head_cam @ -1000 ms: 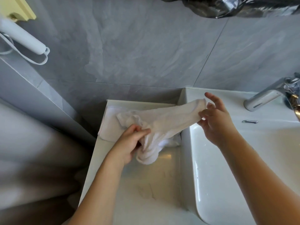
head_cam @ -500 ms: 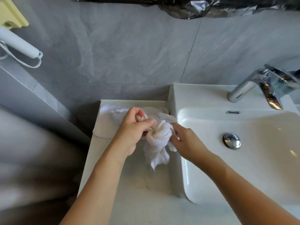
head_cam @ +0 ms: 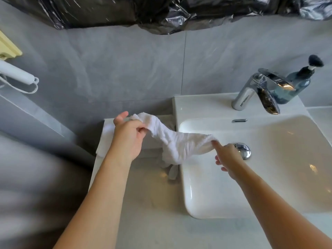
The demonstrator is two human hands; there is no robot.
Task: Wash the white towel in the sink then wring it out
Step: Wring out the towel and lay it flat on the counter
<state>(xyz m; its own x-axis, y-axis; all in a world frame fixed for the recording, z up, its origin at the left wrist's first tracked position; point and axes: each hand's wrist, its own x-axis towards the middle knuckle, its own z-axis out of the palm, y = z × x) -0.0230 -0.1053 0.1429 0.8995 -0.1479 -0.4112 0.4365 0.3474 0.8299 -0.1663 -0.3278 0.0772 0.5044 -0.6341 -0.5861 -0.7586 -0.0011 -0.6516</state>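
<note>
Since bunched half-second ago, white towel point(head_cam: 172, 142) now stretched mid-frame, long axis left-right; left hand point(head_cam: 128, 136) grips far-left end, right hand point(head_cam: 227, 156) pinches end over sink point(head_cam: 269, 203).

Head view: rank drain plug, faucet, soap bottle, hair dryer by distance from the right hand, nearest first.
From the right hand, which pinches the white towel:
1. Drain plug, right beside the hand, in the sink basin.
2. Faucet, on the sink's back ledge.
3. Soap bottle, behind the faucet, far right.
4. Hair dryer, far left wall.
</note>
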